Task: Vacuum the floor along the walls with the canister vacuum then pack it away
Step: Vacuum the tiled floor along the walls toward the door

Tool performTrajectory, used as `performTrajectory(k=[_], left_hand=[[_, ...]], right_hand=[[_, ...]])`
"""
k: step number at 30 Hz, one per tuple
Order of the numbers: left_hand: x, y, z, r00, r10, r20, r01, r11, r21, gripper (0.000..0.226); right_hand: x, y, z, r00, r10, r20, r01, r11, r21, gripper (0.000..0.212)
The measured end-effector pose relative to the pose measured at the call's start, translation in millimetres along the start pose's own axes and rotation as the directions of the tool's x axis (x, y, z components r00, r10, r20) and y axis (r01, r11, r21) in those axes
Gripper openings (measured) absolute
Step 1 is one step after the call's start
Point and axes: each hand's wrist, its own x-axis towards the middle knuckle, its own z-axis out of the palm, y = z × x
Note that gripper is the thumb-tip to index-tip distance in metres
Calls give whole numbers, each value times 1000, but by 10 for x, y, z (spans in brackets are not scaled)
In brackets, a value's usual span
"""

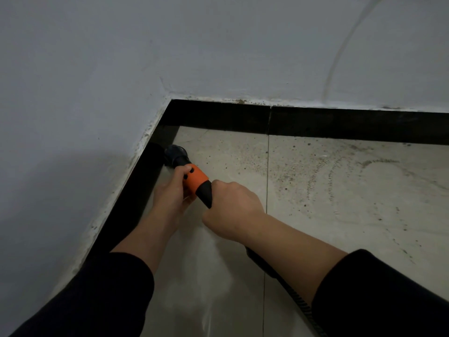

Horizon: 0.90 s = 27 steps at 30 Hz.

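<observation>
Wall (60, 117) at left, pale grey painted plaster, meets a second one at a corner, with a glossy black skirting strip (136, 198) along the foot of each.

Left hand (170, 195) – fingers curled under and thumb over the bright orange plastic collar (197, 179) of the vacuum wand, a firm full grip. Dark sleeve (102, 295) pushed up the forearm.

Round black brush nozzle (176, 155) sticks out just ahead of the left hand, angled down to the floor, right beside the left skirting and near the corner. Contact with the skirting cannot be told.

Right hand (230, 210) – closed as a fist around the black tapered tube (206, 194) just behind the collar, so both hands sit next to each other on the wand.

Black ribbed hose (300, 299) runs back from the right hand, under that forearm, toward the lower right edge.

Floor (352, 227) is pale beige tile with thin joints. Dark grit and arc-shaped dust streaks (315, 173) lie right of the hands, near the far skirting.
</observation>
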Motion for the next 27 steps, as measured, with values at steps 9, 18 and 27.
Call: performTrajectory(k=[9,18,27], left_hand=[[-170,-98,35,999,-34,26,32,998,53,46],[-383,-131,295,998,-45,36,42,997,60,33],[-521,-239,686,993,-69,96,67,997,29,23]], right_hand=[[-230,82,-19,999,31,10,-31,1000,4,29],[-398,251,-160,996,88,11,-88,996,4,22],[-515,550,-269,986,160,-38,-161,987,-19,18]])
